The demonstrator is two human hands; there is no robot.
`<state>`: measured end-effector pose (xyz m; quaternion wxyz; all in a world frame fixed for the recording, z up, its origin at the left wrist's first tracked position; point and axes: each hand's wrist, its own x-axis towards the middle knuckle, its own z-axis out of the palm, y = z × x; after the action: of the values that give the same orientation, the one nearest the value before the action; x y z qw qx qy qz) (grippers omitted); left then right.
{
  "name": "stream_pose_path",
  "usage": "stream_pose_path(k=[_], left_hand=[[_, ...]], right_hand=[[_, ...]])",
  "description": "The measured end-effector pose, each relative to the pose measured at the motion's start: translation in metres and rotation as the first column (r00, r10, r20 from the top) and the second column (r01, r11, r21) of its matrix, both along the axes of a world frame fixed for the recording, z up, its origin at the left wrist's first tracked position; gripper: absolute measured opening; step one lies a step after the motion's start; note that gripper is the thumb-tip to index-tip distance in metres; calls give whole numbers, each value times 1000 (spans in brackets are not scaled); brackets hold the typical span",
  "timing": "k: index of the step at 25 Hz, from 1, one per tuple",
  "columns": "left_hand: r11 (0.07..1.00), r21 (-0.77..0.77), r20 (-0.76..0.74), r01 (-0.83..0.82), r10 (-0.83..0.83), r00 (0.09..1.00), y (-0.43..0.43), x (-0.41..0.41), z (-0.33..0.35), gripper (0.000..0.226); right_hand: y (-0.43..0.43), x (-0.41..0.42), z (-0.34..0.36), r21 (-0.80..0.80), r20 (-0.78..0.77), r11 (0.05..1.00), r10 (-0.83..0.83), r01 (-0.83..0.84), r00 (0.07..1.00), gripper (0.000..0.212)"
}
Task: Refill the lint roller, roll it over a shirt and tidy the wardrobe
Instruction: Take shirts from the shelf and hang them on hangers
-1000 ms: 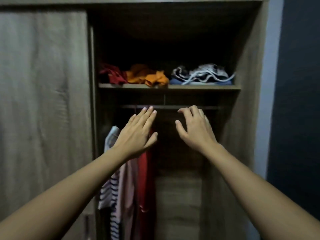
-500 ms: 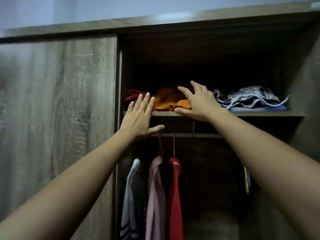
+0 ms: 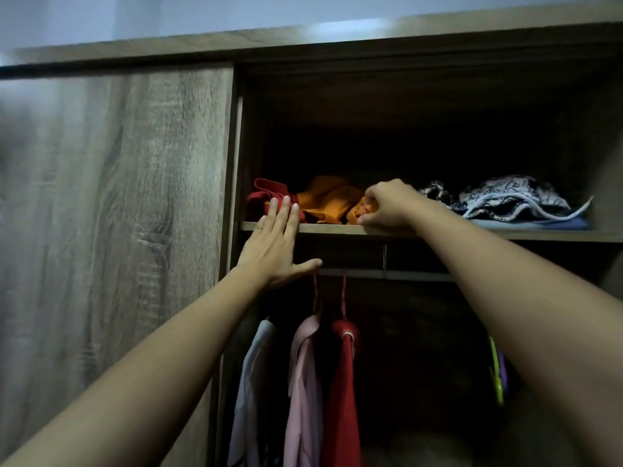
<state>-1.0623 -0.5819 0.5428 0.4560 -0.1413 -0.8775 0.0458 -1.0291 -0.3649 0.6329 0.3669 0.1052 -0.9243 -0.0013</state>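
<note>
Pinching a fold of the crumpled orange cloth (image 3: 332,202), the right grip (image 3: 387,205) is clamping fingers and thumb on the fabric at the front edge of the wooden wardrobe shelf (image 3: 539,234). At its eight o'clock the left grip (image 3: 273,246) is lying flat and empty with its fingers straight. Its fingertips are reaching over the shelf lip and appear to be touching the bunched dark-red cloth (image 3: 261,197), which is sitting just beside the orange one, at its nine o'clock. At the right grip's three o'clock a black-and-white patterned garment heap (image 3: 505,197) is resting on a folded pale-blue piece (image 3: 559,224). Lower, toward seven o'clock, a white shirt (image 3: 249,382), a pink shirt (image 3: 303,382) and a red garment (image 3: 341,382) are hanging from the metal rail (image 3: 411,274). No lint roller is showing, so refilling and rolling cannot be judged. Tidying seems to be only beginning, with the shelf piles lying rumpled and unfolded.
</note>
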Motion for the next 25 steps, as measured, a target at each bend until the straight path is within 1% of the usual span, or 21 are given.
stream_pose_path(k=[3,6,8,10,12,14,15,16,18,20,22,24,25], left_hand=[[999,29,23,41,-41,999,-2,2,3,114],[993,89,64,83,-89,994,-3,7,8,118],[978,172,32,118,-125,992,5,15,13,115],[953,214,-61,213,-205,977,24,25,26,117],[890,214,-84,403,-394,915,51,36,46,126],[775,220,-80,593,-591,803,77,48,63,131],[707,236,-102,667,-664,741,90,56,68,130],[635,267,-123,725,-724,679,103,63,71,123],[466,341,-159,816,-828,538,127,81,70,98],[327,326,-250,887,-875,414,149,101,69,68],[262,282,-301,923,-889,344,162,123,65,43],[241,278,-271,930,-909,317,165,144,58,27],[232,292,-224,928,-927,302,165,155,52,24]], right_hand=[[15,23,5,-45,-149,992,109,-117,983,21],[38,49,14,2,-292,986,159,-166,943,22],[52,69,23,16,-345,978,200,-208,917,23],[63,88,31,67,-369,960,278,-273,887,25],[69,110,38,130,-383,940,341,-315,859,26],[76,132,44,154,-424,927,375,-343,824,26],[81,145,47,158,-452,922,386,-354,804,25],[87,157,51,157,-477,919,391,-362,787,24],[101,181,55,137,-510,928,367,-348,778,23],[119,202,57,76,-503,948,303,-308,809,34],[139,222,53,21,-458,964,244,-265,855,47],[155,240,47,15,-405,970,226,-241,886,46],[162,249,43,17,-357,969,236,-246,904,42]])
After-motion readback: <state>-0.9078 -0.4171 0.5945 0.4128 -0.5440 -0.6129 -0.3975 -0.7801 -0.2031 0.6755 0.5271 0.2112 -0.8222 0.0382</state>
